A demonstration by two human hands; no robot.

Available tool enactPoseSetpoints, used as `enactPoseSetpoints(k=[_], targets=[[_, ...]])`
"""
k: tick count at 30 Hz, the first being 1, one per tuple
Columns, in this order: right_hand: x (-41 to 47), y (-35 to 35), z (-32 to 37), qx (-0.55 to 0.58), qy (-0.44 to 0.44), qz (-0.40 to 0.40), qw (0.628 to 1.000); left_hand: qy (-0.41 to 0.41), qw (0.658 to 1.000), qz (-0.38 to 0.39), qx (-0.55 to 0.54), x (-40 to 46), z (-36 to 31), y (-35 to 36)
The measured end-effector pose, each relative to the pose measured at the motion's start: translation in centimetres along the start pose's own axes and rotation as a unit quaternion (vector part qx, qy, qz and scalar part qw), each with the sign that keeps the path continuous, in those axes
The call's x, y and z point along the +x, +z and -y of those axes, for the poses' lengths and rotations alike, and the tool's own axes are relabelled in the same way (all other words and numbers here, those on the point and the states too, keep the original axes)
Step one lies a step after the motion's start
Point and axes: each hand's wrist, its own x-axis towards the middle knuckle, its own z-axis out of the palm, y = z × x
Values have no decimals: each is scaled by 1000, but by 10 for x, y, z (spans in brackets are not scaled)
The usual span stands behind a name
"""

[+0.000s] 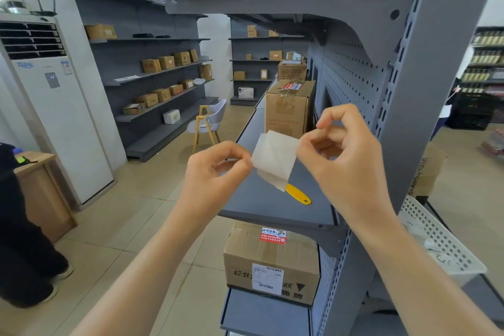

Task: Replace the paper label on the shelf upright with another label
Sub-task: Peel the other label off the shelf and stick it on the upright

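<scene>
Both hands hold a small pale paper label (274,157) in front of me, above the grey shelf (261,202). My left hand (218,169) pinches its left edge. My right hand (346,153) pinches its right edge between thumb and forefinger. A second layer of the label hangs below, partly peeled and folded down. The grey slotted shelf upright (425,84) rises just right of my right hand; I see no label on its visible face. A yellow-handled tool (298,194) lies on the shelf, partly hidden behind the label.
A tall cardboard box (289,106) stands on the same shelf behind the label. Another box (272,262) sits on the shelf below. A white perforated basket (441,243) is at the right. A person's legs (24,240) stand at the left, by a white air conditioner (54,106).
</scene>
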Motion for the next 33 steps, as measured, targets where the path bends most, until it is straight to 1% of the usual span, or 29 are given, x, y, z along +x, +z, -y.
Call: enactPoseSetpoints(k=[4, 8, 11, 16, 18, 20, 22, 26, 28, 30, 32, 33], targets=[[-4, -14, 3, 15, 0, -71, 997, -33, 996, -10, -79, 0, 1, 2], [-10, -34, 6, 14, -3, -122, 992, -29, 991, -20, -132, 1, 7, 11], [-14, -52, 8, 10, -17, -158, 987, 0, 990, -26, -141, -1, 10, 24], [-19, -95, 7, 14, -17, -205, 979, 52, 986, 0, -159, -14, -6, 64], [-21, -118, 3, 2, -20, -227, 974, 61, 982, 1, -179, -17, -16, 85], [-23, -144, -2, -13, -26, -255, 966, 52, 980, 8, -193, -23, -25, 110], [-23, -168, -6, -22, -29, -281, 959, 30, 981, 40, -190, -36, -35, 138], [-21, -213, -19, -32, -30, -312, 949, -46, 976, 166, -137, -67, -56, 218], [-20, -228, -29, -43, -27, -313, 948, -86, 969, 209, -104, -73, -56, 254], [-21, -241, -42, -54, -16, -313, 948, -147, 960, 216, -104, -67, -49, 287], [-23, -250, -58, -69, 11, -299, 952, -208, 949, 204, -119, -56, -39, 316], [-23, -253, -68, -74, 30, -292, 953, -225, 947, 198, -119, -50, -33, 330]])
